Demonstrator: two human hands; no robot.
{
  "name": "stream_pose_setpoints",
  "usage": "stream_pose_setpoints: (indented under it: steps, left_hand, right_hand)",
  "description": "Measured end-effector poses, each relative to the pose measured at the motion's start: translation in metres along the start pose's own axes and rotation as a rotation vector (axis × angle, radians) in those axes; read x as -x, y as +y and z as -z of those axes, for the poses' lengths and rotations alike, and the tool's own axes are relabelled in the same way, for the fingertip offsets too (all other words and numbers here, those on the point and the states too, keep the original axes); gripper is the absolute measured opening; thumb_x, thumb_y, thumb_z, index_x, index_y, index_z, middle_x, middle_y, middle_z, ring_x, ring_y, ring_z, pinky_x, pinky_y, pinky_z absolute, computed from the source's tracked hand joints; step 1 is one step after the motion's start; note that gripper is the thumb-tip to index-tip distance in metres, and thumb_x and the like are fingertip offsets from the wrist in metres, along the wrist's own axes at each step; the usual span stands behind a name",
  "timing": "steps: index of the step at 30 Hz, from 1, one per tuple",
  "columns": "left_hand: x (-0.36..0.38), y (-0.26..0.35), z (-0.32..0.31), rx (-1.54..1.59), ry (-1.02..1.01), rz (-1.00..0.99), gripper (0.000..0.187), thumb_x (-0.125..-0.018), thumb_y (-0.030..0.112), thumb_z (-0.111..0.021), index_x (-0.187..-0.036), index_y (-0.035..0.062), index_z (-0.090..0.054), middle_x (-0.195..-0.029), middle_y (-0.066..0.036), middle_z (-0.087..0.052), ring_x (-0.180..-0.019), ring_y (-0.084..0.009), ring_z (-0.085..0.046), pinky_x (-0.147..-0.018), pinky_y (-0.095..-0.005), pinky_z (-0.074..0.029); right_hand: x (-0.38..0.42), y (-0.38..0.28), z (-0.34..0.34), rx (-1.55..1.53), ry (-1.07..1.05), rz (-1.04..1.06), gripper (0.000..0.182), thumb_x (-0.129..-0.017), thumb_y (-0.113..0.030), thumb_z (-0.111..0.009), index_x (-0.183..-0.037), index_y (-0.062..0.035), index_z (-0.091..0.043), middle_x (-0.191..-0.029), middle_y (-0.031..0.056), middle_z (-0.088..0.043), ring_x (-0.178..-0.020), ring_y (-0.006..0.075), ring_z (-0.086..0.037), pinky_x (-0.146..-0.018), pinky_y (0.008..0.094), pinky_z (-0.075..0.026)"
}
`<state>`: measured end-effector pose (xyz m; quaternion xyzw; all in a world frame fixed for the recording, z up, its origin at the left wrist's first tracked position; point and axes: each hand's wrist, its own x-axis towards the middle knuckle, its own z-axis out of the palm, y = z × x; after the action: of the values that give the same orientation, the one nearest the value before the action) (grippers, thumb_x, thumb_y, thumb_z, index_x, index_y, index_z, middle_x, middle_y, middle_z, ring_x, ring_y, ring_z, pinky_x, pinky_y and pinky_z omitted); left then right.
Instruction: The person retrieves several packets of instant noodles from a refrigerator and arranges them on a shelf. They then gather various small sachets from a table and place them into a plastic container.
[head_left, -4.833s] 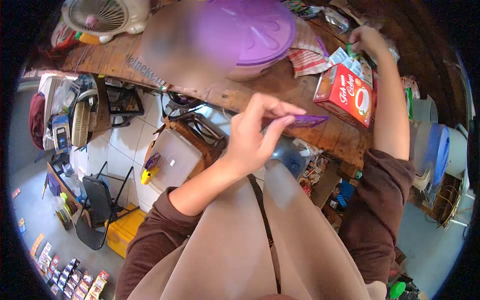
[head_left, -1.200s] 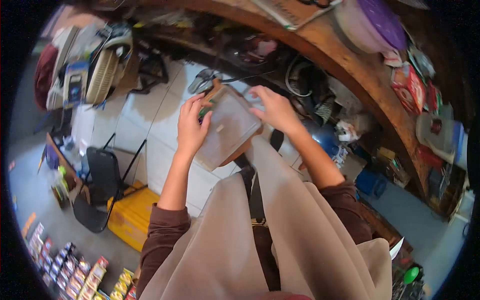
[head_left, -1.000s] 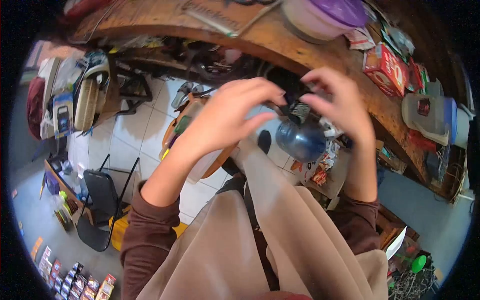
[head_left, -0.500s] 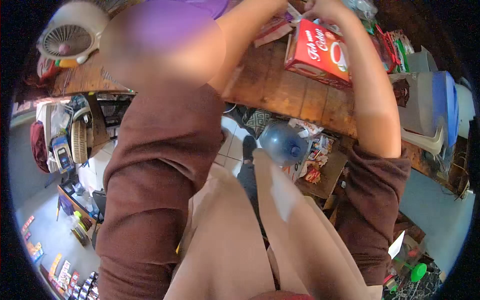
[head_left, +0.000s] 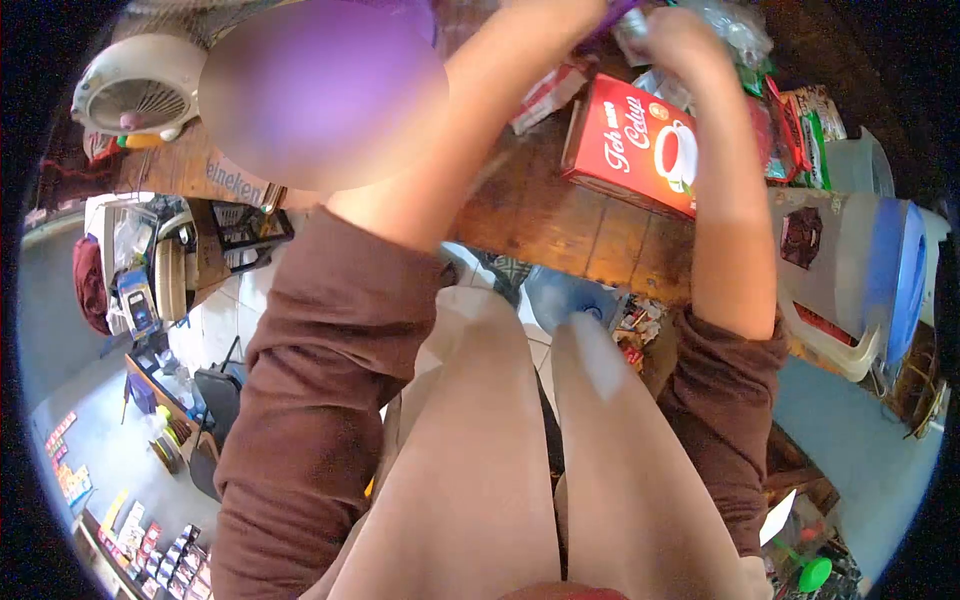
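Observation:
My left hand (head_left: 572, 8) is at the top edge of the view, mostly cut off, beside a strip of purple material (head_left: 612, 14); its fingers do not show clearly. My right hand (head_left: 680, 38) is blurred, with curled fingers next to a pale, shiny object (head_left: 632, 32) that I cannot make out. Below the right hand, a red box of tea bags (head_left: 625, 140) lies on the wooden table (head_left: 540, 200), its printed face with a cup picture upward. My right forearm passes over its right side. A red and white packet (head_left: 550, 95) lies left of the box.
A white fan (head_left: 135, 85) stands at the far left of the table. A blurred purple round shape (head_left: 325, 60) covers part of the left side. Clear plastic bags (head_left: 735, 30) and colourful packets (head_left: 800, 125) lie at right, near a blue-lidded container (head_left: 890, 270). A water jug (head_left: 570, 295) is below the table.
The view has shifted, so the table and tea box appear lower. My right hand is further from the box, now beside the pale object. Purple material shows near my left hand.

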<state>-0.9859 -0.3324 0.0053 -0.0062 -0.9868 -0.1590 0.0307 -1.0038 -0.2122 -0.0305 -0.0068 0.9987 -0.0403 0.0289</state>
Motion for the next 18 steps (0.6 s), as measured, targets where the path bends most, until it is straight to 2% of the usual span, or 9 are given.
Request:
stream_pose_setpoints:
  steps: [2,4,6,7,10,12,14,16,18]
  left_hand:
    - [0.018,-0.003,0.004,0.366,0.137,-0.124,0.023,-0.073,0.015,-0.055,-0.092,0.0030,-0.060,-0.093,-0.020,-0.058,-0.088,-0.0307,-0.057,-0.075,-0.0411,-0.044]
    - [0.049,-0.008,0.010,0.441,0.248,-0.255,0.020,-0.075,0.010,-0.051,-0.092,0.0015,-0.059,-0.093,-0.019,-0.057,-0.088,-0.0324,-0.055,-0.076,-0.0400,-0.043]
    - [0.086,-0.029,-0.007,0.621,0.489,-0.442,0.013,-0.078,0.011,-0.051,-0.088,0.0027,-0.053,-0.080,-0.014,-0.057,-0.074,-0.0293,-0.057,-0.066,-0.0363,-0.045]
    - [0.109,-0.039,-0.005,0.722,0.470,-0.394,0.013,-0.079,0.011,-0.051,-0.088,0.0017,-0.050,-0.078,-0.013,-0.057,-0.073,-0.0257,-0.058,-0.065,-0.0341,-0.045]
    - [0.189,-0.076,0.010,0.997,0.331,-0.183,0.013,-0.082,0.008,-0.051,-0.089,-0.0002,-0.044,-0.073,-0.007,-0.054,-0.072,-0.0136,-0.055,-0.063,-0.0263,-0.044]
    - [0.241,-0.109,0.022,1.159,0.184,0.048,0.012,-0.083,0.005,-0.050,-0.091,0.0001,-0.043,-0.078,-0.005,-0.053,-0.074,-0.0089,-0.052,-0.064,-0.0227,-0.042]
    - [0.289,-0.149,0.008,1.318,0.197,0.205,0.015,-0.083,0.004,-0.049,-0.096,0.0011,-0.042,-0.084,-0.005,-0.053,-0.076,-0.0080,-0.051,-0.066,-0.0217,-0.042]
    - [0.331,-0.185,-0.003,1.380,0.387,0.313,0.014,-0.084,0.008,-0.049,-0.097,0.0028,-0.045,-0.076,-0.001,-0.055,-0.067,-0.0059,-0.051,-0.057,-0.0207,-0.041]
    - [0.372,-0.222,-0.017,1.339,0.490,0.500,0.018,-0.086,0.007,-0.045,-0.103,0.0004,-0.045,-0.084,-0.003,-0.056,-0.072,-0.0064,-0.052,-0.062,-0.0210,-0.043]
  right_hand:
    - [-0.036,0.058,-0.031,-0.477,-0.093,0.202,0.026,-0.070,-0.025,-0.061,-0.079,-0.0003,-0.060,-0.066,0.0107,-0.061,-0.059,0.0140,-0.056,-0.053,0.0282,-0.043]
    - [0.028,0.034,0.008,-0.524,0.046,0.125,0.023,-0.077,-0.019,-0.058,-0.091,-0.0003,-0.057,-0.077,0.0084,-0.061,-0.067,0.0121,-0.057,-0.059,0.0252,-0.046]
    - [0.075,0.025,0.011,-0.968,0.123,0.072,0.025,-0.078,-0.012,-0.058,-0.097,0.0032,-0.051,-0.080,0.0096,-0.061,-0.069,0.0120,-0.057,-0.057,0.0235,-0.045]
    - [0.092,0.027,0.010,-1.160,0.056,0.188,0.024,-0.078,-0.009,-0.059,-0.098,0.0013,-0.051,-0.084,0.0091,-0.061,-0.070,0.0119,-0.057,-0.057,0.0221,-0.044]
    - [0.163,-0.019,0.019,-1.301,0.011,0.160,0.019,-0.077,-0.006,-0.060,-0.092,-0.0001,-0.051,-0.086,0.0052,-0.059,-0.078,0.0102,-0.055,-0.072,0.0224,-0.042]
    - [0.193,-0.039,0.007,-1.419,-0.250,0.163,0.021,-0.074,-0.003,-0.061,-0.091,-0.0018,-0.049,-0.086,0.0049,-0.059,-0.077,0.0090,-0.055,-0.069,0.0212,-0.042]
    - [0.218,-0.067,-0.006,-1.389,-0.484,0.173,0.020,-0.074,-0.004,-0.061,-0.090,-0.0033,-0.049,-0.085,0.0044,-0.059,-0.076,0.0079,-0.055,-0.064,0.0202,-0.042]
    - [0.230,-0.094,-0.037,-1.380,-0.763,0.212,0.019,-0.075,-0.006,-0.060,-0.090,-0.0041,-0.049,-0.086,0.0052,-0.060,-0.074,0.0082,-0.056,-0.061,0.0197,-0.043]
    - [0.243,-0.128,-0.083,-1.464,-1.085,0.253,0.018,-0.075,-0.008,-0.059,-0.090,-0.0040,-0.049,-0.084,0.0064,-0.060,-0.072,0.0102,-0.057,-0.060,0.0207,-0.044]
